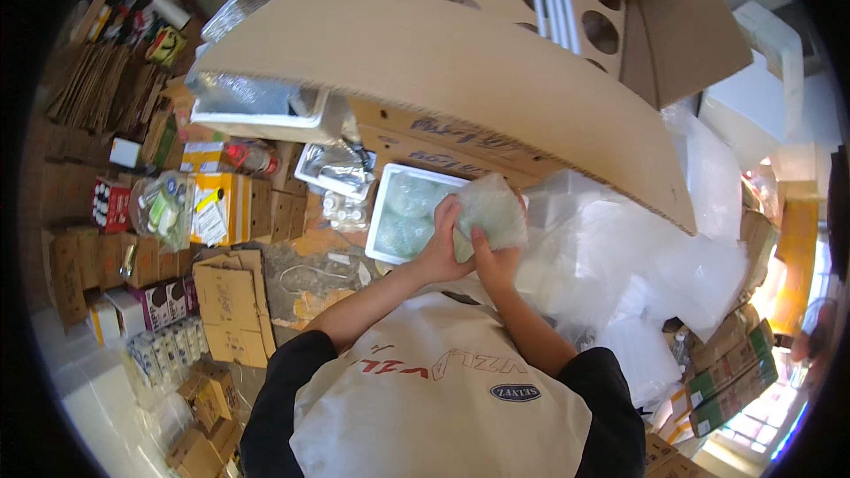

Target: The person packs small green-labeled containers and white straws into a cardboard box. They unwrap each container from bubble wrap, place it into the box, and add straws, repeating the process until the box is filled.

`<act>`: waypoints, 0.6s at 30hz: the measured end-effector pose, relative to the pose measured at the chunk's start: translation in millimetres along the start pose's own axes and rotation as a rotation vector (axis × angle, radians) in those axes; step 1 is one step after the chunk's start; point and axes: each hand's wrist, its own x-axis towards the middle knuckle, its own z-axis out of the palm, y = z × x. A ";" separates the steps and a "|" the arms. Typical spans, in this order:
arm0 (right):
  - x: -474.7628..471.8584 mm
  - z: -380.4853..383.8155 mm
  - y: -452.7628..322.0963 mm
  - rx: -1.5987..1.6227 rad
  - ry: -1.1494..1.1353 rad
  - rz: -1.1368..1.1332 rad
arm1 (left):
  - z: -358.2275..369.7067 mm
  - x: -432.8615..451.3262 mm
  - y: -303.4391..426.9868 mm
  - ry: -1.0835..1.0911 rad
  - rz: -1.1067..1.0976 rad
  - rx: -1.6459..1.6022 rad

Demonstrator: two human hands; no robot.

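Both of my hands hold a pale green bundle in bubble wrap [493, 212] in front of my chest. My left hand [441, 249] grips its left side, fingers upright along the edge. From below and the right, my right hand [498, 265] supports it, with the thumb across the front. What the wrap encloses cannot be made out. Just behind and left of the bundle stands a white foam box [373, 239] with similar greenish wrapped bundles [412, 196] inside. Loose sheets of bubble wrap [597, 252] spread to the right of my right hand.
A large open carton [425, 33] with a round-holed cardboard insert and several white tubes [554, 3] rises ahead, its flap overhanging. Small white-capped bottles [345, 209] stand left of the foam box. Flattened cardboard [232, 309] and a yellow-taped carton [222, 206] lie farther left.
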 end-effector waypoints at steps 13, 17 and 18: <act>12.7 -98.2 106.3 -0.905 -0.275 0.107 | 13.1 31.3 -77.0 -0.338 0.067 0.600; 63.6 -117.1 168.3 -0.699 -0.346 0.030 | 5.9 24.4 -126.5 -0.304 0.529 0.823; 66.9 -120.2 168.2 -0.732 -0.355 0.057 | 0.7 23.8 -137.6 -0.339 0.553 0.848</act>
